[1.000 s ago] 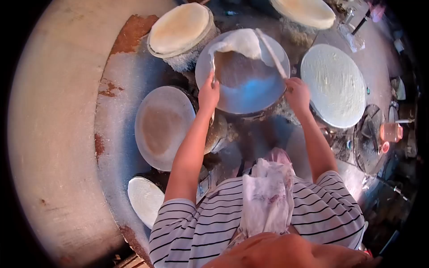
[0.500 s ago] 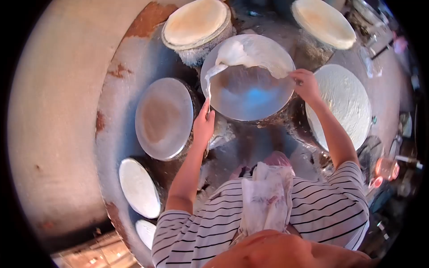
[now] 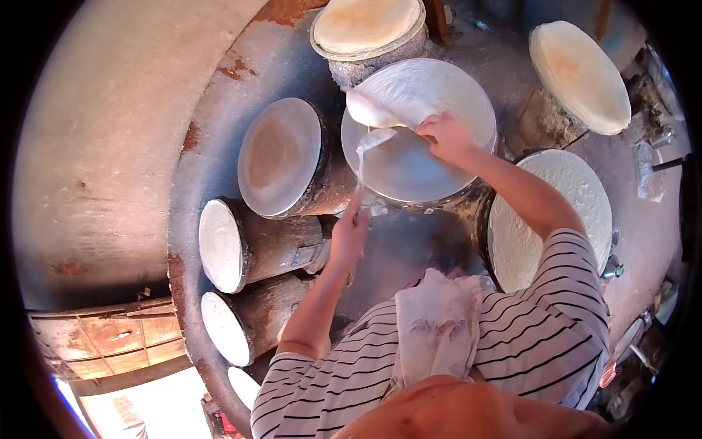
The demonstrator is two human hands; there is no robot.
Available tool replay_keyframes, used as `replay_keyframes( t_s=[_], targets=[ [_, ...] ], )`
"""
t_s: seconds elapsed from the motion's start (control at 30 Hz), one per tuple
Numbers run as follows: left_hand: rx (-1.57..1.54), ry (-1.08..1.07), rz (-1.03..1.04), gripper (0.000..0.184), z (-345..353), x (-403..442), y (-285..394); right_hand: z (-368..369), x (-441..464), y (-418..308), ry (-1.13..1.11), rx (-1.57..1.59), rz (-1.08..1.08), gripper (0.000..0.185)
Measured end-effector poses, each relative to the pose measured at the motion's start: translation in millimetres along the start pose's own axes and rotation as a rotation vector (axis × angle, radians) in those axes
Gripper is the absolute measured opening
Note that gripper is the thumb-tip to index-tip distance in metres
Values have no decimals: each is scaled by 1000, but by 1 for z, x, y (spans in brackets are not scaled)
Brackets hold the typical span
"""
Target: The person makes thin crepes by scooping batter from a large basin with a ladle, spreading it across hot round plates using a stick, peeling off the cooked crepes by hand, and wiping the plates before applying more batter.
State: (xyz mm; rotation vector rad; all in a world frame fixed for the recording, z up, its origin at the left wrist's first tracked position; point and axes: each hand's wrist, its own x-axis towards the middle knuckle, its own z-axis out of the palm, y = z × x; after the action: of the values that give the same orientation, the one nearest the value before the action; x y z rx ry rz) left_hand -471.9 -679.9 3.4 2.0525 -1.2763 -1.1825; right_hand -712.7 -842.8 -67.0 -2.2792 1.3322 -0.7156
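A large round griddle (image 3: 409, 179) lies in front of me, tilted in view. White batter (image 3: 439, 84) covers its far and right part, with a thick rolled edge on the near left; the near metal is bare. My right hand (image 3: 447, 139) is closed at the batter's near edge, fingers pinched; whatever they grip is hidden. My left hand (image 3: 349, 233) is closed around the thin handle of a ladle (image 3: 376, 139), its head coated in white and held over the griddle's left side. The exact shape of the ladle's head is hard to make out.
Around me stand other round griddles: a bare one (image 3: 281, 157) at left, white-covered ones (image 3: 221, 246) below it, a wet white one (image 3: 552, 219) at right. At the back are two with browned white sheets (image 3: 369, 25) (image 3: 581, 77). A curved wall (image 3: 110, 146) rises on the left.
My right hand has moved left and inward from the griddle's right rim. The batter now covers more of the right side. The ladle's head shows clear of the batter; the view has shifted.
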Motion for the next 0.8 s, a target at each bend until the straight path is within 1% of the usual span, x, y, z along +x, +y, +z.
replay_keyframes(
  t_s=[0.03,0.1,0.17,0.2,0.27,0.3,0.33,0.37,0.43,0.53,0.63,0.67,0.7,0.73,0.77,0.8],
  targets=[
    [25,-10,-33,50,-2,-10,5,-14,-9,1,-4,5,-55,32],
    [110,-36,83,50,-2,-12,-34,-58,-20,27,-6,-23,-191,32],
    [112,-37,138,49,14,-5,-36,-73,-4,82,73,-117,-58,32],
    [118,-52,122,49,16,-12,-23,-65,0,97,105,-138,24,32],
    [155,-113,13,50,15,-8,-5,-44,16,90,5,-1,-131,33],
    [174,-154,-104,50,14,-7,-1,-31,21,79,-47,78,-200,33],
    [177,-174,-125,50,13,-16,-4,-35,10,58,-70,160,-109,34],
    [181,-194,-145,50,12,-25,-8,-43,0,54,-142,218,-105,33],
    [163,-162,73,50,3,-37,-11,-59,-5,57,-259,312,-115,32],
    [128,-132,228,51,3,-35,-24,-58,29,96,-249,277,-38,29],
    [200,-180,-4,51,9,-23,-3,-36,68,102,-78,224,-410,28],
    [133,-163,-28,51,4,-23,-4,-24,63,93,-148,272,-389,30],
    [70,-165,-69,51,-1,-34,-11,-27,50,84,-193,293,-345,31],
    [-14,-172,-125,51,0,-49,-18,-46,31,73,-264,311,-296,32],
    [-30,-153,-128,51,-3,-55,-21,-59,24,68,-336,308,-263,33],
    [-51,-123,-116,50,-10,-55,-22,-55,27,86,-376,363,-335,36]
  ],
)
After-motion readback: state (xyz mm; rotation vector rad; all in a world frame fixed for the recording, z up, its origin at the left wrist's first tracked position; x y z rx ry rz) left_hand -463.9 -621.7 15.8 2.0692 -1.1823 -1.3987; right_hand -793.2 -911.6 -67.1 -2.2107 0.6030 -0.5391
